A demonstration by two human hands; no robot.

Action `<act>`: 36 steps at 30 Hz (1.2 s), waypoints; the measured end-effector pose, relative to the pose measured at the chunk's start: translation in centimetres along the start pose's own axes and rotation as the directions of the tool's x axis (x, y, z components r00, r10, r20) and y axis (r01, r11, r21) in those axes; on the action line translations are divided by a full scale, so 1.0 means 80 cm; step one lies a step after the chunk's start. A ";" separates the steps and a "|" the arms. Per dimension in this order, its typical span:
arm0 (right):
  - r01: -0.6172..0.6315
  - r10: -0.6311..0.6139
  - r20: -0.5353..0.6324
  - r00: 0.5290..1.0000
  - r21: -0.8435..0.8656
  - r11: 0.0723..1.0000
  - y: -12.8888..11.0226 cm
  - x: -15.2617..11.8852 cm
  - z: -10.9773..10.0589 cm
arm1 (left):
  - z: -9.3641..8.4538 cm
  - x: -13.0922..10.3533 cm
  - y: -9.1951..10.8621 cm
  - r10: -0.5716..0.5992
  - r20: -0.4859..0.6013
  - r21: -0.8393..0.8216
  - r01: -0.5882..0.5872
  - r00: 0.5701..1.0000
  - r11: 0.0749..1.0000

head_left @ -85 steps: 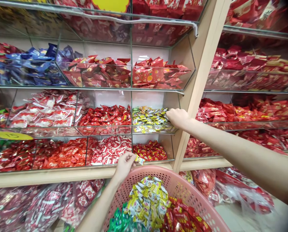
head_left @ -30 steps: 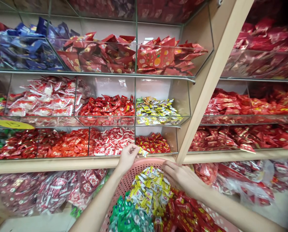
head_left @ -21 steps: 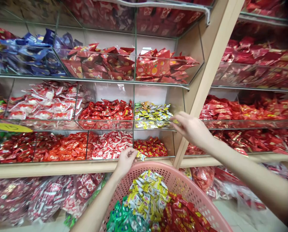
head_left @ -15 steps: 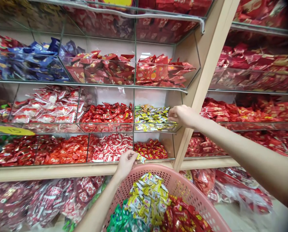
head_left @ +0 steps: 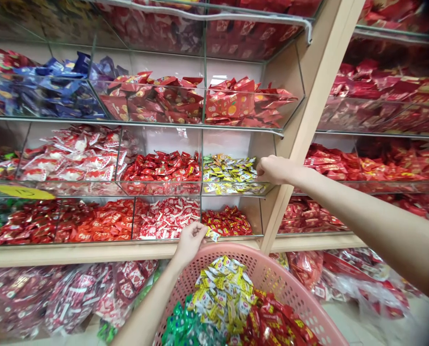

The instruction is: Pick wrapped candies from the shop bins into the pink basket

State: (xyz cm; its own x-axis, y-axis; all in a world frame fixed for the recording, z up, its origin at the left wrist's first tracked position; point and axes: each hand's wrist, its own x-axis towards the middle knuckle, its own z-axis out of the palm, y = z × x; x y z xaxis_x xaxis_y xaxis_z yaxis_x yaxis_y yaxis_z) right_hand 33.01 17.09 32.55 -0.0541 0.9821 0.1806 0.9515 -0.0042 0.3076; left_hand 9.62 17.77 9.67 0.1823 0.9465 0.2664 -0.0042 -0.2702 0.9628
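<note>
Counting what sits around my pink basket (head_left: 272, 278)

In the basket I count three heaps of sweets: one yellow (head_left: 223, 295), one green (head_left: 185, 329), one red (head_left: 272, 324). Above its rim, the glass shelf holds three tiers of bins. I have two hands here: my left hand (head_left: 189, 240) pinching one yellow sweet (head_left: 213, 235), my right hand (head_left: 274, 169) up at the bin of yellow sweets (head_left: 228, 173).

The shelf (head_left: 310, 103) carries glass bins: yellow sweets (head_left: 228, 173) lie beside the post, red sweets (head_left: 162, 166) beyond them.
</note>
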 end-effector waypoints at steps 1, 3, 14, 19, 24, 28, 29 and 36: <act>-0.017 0.017 0.005 1.000 -0.011 1.000 -0.001 -0.001 -0.001 | 0.000 0.000 0.000 0.003 0.002 0.002 -0.003 1.000 1.000; -0.035 0.035 0.026 0.999 -0.015 0.999 -0.002 -0.001 -0.001 | 0.000 0.000 0.001 0.005 0.004 0.005 -0.005 1.000 1.000; -0.056 0.056 0.008 0.998 0.087 0.995 0.001 0.010 0.012 | -0.001 -0.004 0.008 0.026 0.008 0.018 -0.026 1.000 1.000; -0.047 0.068 -0.120 0.990 0.170 0.984 0.006 0.013 0.022 | -0.001 -0.003 0.005 0.022 0.011 0.009 -0.022 1.000 1.000; -0.025 0.087 -0.212 0.973 0.280 0.960 0.009 0.016 0.025 | -0.001 -0.002 0.006 0.024 0.013 0.006 -0.024 1.000 1.000; 0.023 0.101 -0.335 0.937 0.348 0.937 0.016 0.006 0.019 | 0.000 -0.003 0.011 0.010 0.008 0.014 -0.011 1.000 1.000; 0.054 0.094 -0.383 0.919 0.358 0.932 0.017 -0.001 0.017 | 0.000 -0.003 0.011 0.008 0.008 0.013 -0.008 1.000 1.000; 0.380 -0.046 -0.667 0.744 0.365 0.850 -0.003 -0.093 0.029 | 0.001 -0.002 0.008 0.015 0.019 -0.025 -0.015 1.000 1.000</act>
State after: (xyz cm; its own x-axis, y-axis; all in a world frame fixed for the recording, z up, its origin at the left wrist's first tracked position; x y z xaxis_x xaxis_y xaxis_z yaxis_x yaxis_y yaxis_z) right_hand 33.87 10.19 28.96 -0.2859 0.6048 0.7433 0.8985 0.4387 -0.0113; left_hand 9.66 17.45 10.27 0.2008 0.9387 0.2803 -0.0311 -0.2799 0.9595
